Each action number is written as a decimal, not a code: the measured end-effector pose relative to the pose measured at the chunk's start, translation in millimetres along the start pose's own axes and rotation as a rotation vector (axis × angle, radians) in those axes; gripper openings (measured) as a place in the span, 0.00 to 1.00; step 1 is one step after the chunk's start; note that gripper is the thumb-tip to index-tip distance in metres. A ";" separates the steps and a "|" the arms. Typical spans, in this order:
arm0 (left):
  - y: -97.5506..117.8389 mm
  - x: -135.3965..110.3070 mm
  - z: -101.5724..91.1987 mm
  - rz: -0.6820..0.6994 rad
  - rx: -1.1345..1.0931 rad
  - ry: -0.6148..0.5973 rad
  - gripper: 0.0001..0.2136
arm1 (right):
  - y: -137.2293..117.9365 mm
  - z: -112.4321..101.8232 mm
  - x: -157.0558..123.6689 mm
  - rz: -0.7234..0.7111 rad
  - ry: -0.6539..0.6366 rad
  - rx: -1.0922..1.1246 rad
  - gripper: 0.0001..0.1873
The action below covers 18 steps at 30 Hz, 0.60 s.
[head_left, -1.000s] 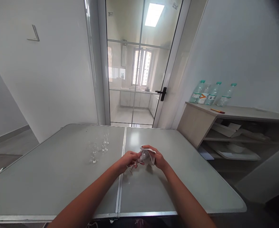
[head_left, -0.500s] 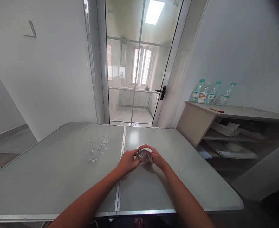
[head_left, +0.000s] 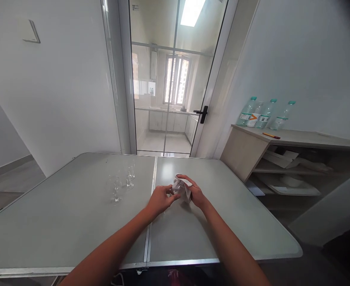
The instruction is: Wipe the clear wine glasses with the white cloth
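Observation:
My left hand [head_left: 160,198] grips a clear stemmed glass [head_left: 177,189] above the table, just right of its middle seam. Wrapped partly around the glass is a white cloth [head_left: 186,183], and my right hand [head_left: 195,191] has its fingers closed on that cloth against the glass. The cloth's lower end hangs down below the fingers. Part of the glass is hidden by the cloth and fingers. To the left, several clear stemmed glasses [head_left: 115,190] stand on the table; their outlines are faint.
The grey table [head_left: 73,230] has a metal-edged seam down the middle. Beyond it is a glass door [head_left: 175,79] with a black handle [head_left: 204,114]. A shelf unit [head_left: 249,153] at the right bears several plastic bottles [head_left: 264,115] and a yellow-red pen-like object [head_left: 271,136].
My right hand and the cloth have risen slightly on the glass, and more of the glass shows between my hands. My view has shifted slightly.

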<state>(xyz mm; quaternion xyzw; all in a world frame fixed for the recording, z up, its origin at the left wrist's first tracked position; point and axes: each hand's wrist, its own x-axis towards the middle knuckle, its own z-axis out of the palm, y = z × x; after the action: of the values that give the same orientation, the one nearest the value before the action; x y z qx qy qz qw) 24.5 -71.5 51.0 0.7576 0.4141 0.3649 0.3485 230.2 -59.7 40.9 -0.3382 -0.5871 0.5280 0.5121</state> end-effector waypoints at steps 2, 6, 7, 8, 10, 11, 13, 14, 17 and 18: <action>2.2 -1.9 1.9 0.002 -0.007 -0.028 0.14 | -0.6 -2.1 -2.1 0.017 -0.052 -0.002 0.21; -2.4 -0.7 5.5 -0.075 -0.088 -0.113 0.20 | -2.2 -6.0 -4.2 -0.028 -0.175 -0.105 0.20; -4.3 0.5 5.8 -0.098 -0.122 -0.132 0.21 | -2.7 -6.5 -4.2 -0.049 -0.181 -0.130 0.19; -6.0 1.9 5.7 -0.122 -0.168 -0.154 0.22 | -3.1 -6.5 -4.1 -0.061 -0.180 -0.142 0.18; -8.0 4.8 4.0 -0.183 -0.296 -0.218 0.25 | -4.0 -5.9 -3.6 -0.074 -0.163 -0.136 0.16; -8.3 6.0 2.6 -0.224 -0.374 -0.255 0.26 | -4.5 -5.3 -3.4 -0.084 -0.151 -0.125 0.15; -8.2 7.7 -0.9 -0.323 -0.523 -0.306 0.28 | -5.6 -4.0 -3.1 -0.107 -0.134 -0.101 0.13; -8.1 8.2 -2.6 -0.369 -0.592 -0.318 0.29 | -6.0 -3.4 -3.0 -0.115 -0.128 -0.091 0.13; -8.9 8.9 -6.2 -0.462 -0.753 -0.374 0.28 | -6.2 -2.9 -2.3 -0.139 -0.096 -0.107 0.12; -9.5 9.0 -6.6 -0.471 -0.772 -0.396 0.28 | -5.9 -3.2 -2.0 -0.150 -0.080 -0.127 0.12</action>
<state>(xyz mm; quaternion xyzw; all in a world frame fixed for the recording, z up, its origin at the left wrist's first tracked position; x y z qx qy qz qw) 18.9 -58.1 48.7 0.5138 0.3345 0.2520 0.7487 234.5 -61.9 45.9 -0.3038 -0.6631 0.4627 0.5039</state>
